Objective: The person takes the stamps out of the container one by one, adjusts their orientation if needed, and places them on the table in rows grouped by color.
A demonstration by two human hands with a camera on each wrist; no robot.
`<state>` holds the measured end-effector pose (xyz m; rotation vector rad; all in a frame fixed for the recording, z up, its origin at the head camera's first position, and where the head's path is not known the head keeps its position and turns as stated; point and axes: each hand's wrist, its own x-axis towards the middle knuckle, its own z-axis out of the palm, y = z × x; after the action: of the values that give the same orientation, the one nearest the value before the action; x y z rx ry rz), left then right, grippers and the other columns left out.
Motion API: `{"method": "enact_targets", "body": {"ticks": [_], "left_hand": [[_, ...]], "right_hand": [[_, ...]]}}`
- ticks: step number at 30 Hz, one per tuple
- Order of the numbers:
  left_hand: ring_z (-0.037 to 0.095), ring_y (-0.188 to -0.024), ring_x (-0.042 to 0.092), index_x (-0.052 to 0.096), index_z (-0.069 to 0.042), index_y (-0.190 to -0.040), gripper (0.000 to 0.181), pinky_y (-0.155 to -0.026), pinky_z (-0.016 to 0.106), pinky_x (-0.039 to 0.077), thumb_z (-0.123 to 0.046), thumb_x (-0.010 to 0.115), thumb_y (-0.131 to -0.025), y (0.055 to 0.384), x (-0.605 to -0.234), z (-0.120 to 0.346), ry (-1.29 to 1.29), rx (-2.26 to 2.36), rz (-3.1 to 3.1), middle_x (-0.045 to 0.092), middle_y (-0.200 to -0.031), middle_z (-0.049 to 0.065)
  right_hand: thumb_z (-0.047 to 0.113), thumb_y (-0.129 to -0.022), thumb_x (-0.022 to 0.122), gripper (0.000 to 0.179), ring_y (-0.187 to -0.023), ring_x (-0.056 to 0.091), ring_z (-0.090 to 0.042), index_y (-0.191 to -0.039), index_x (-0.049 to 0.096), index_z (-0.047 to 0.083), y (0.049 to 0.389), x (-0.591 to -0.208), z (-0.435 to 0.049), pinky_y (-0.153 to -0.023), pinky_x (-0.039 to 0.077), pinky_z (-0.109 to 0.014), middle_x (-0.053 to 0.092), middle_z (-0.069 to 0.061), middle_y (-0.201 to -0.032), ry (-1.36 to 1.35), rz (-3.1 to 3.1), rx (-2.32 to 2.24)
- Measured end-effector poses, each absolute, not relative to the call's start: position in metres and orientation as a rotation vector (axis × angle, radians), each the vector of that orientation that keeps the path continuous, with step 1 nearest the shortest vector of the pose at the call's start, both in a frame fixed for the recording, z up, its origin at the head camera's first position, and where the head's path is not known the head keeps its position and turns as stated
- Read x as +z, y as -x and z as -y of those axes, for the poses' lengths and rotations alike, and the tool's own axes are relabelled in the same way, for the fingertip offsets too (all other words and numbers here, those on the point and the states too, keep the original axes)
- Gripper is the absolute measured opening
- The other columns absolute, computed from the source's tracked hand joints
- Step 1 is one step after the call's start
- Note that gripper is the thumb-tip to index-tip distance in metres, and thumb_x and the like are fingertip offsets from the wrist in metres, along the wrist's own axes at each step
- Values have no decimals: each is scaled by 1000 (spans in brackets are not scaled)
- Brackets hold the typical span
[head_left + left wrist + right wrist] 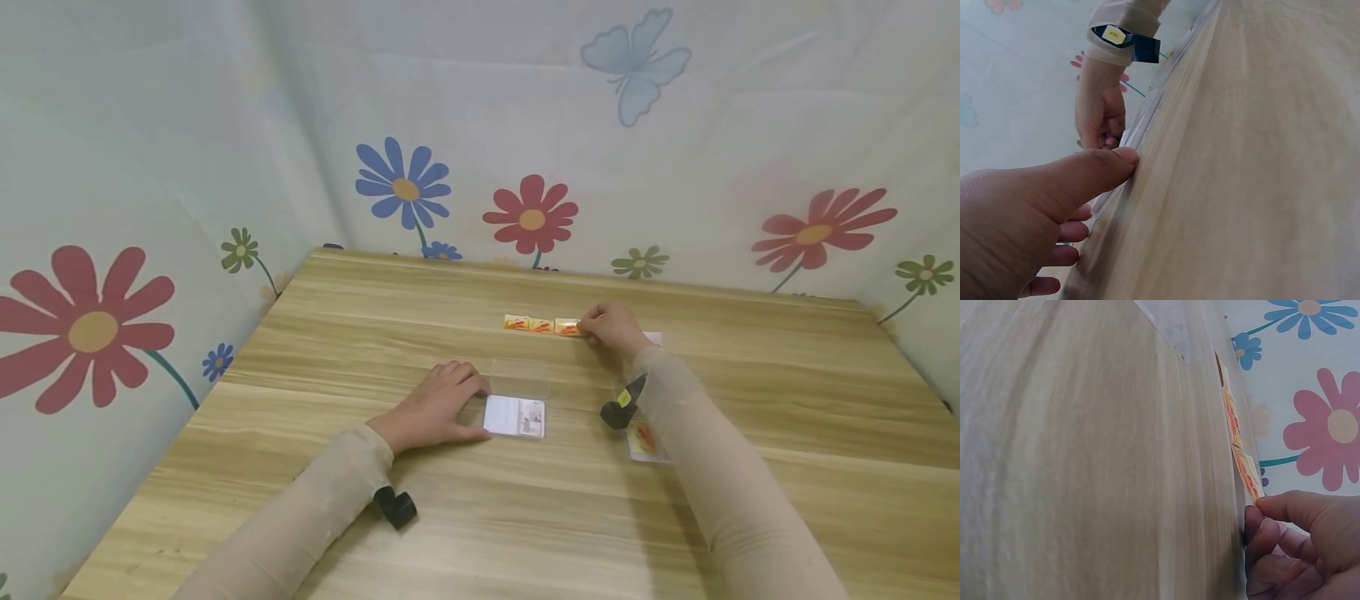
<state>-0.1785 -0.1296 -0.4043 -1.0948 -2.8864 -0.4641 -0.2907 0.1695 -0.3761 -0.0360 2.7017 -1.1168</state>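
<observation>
A small clear plastic case (515, 417) lies on the table with its transparent lid (520, 377) folded back. Inside shows a white panel with grey print. My left hand (438, 406) holds the case at its left side, thumb by the near corner and index finger by the far one. Farther back, three small orange-and-yellow picture cards (542, 326) form a row. My right hand (611, 327) pinches the right end of the rightmost picture card (1247, 475) between thumb and index finger. In the left wrist view, the left thumb (1107, 165) touches the case's edge.
Beside the right forearm lies another picture piece (645, 442) in red and yellow, partly hidden by the sleeve. A pale printed piece (655, 338) shows behind the right wrist. The wooden table (337, 333) meets a flower-patterned cloth (465, 100) at the back and left.
</observation>
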Motion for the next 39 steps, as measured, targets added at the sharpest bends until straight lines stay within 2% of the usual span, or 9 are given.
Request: {"method": "enact_targets", "body": {"ticks": [4,14,29,35,39], "left_hand": [[19,-109,48,59,-14,-117,54,-101,40,39,-50,73,-79,178,-403,129,1090,-467,2887,56,-115,1],[19,-109,48,59,-13,-117,54,-102,40,38,-49,73,-79,178,-403,128,1088,-470,2896,56,-115,1],[20,-109,49,59,-13,-117,55,-102,41,38,-49,73,-78,176,-402,128,1087,-476,2891,56,-114,2],[20,-109,49,59,-13,-117,54,-101,41,39,-49,74,-78,175,-400,128,1086,-480,2893,57,-115,2],[20,-110,49,59,-13,-116,54,-101,41,39,-49,74,-78,175,-400,127,1091,-482,2890,57,-115,2]], "right_hand": [[16,-90,58,23,-75,52,-16,-102,62,-3,290,-374,-168,-75,40,-26,59,2,-67,1,-2693,-1117],[12,-88,56,20,-72,51,-15,-99,63,-2,289,-375,-171,-69,40,-24,59,0,-66,10,-2751,-1085],[17,-95,54,25,-84,59,-22,-111,58,-2,277,-354,-167,-71,49,-27,63,-20,-106,74,-2671,-1224],[20,-96,54,27,-91,61,-29,-113,57,-1,274,-343,-170,-66,47,-23,63,-22,-113,113,-2679,-1210],[21,-96,55,27,-89,62,-28,-114,58,0,270,-335,-171,-63,46,-22,63,-22,-115,146,-2710,-1187]]}}
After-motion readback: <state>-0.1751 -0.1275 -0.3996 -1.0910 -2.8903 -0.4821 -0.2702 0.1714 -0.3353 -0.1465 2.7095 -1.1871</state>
